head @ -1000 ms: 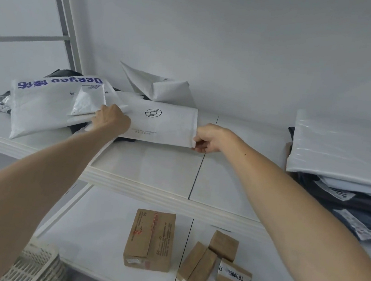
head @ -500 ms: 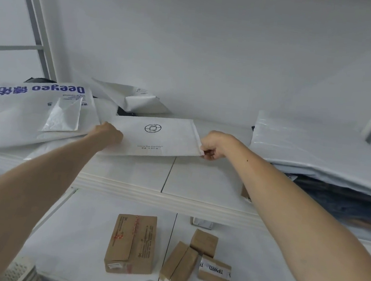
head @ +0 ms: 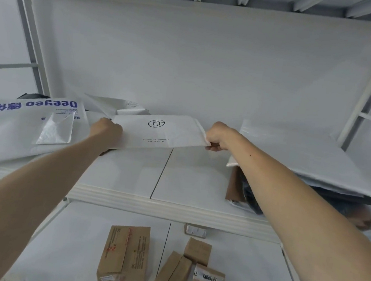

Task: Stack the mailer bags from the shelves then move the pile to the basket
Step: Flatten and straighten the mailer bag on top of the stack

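White on white: holding a flat white mailer bag [head: 157,132] just above the middle of the upper shelf [head: 186,183]. Gripping its left end with the left hand [head: 108,130], fingers curled; pinching its right end with the right hand [head: 218,136], fingers closed on the edge. Passing over a printed white bag [head: 15,132] lying at the shelf's left end and a pile of bags [head: 306,161] at its right end. Showing brown cartons [head: 124,255] below the shelf.

left hand [head: 108,130] fingers hidden behind white mailer [head: 169,133], its small print too small to read, dark bags [head: 251,196] at shelf [head: 171,204] right end mostly under white mailers [head: 306,161] and right forearm [head: 289,201], black bag [head: 32,96] behind Deeyeo mailer [head: 15,136] barely showing
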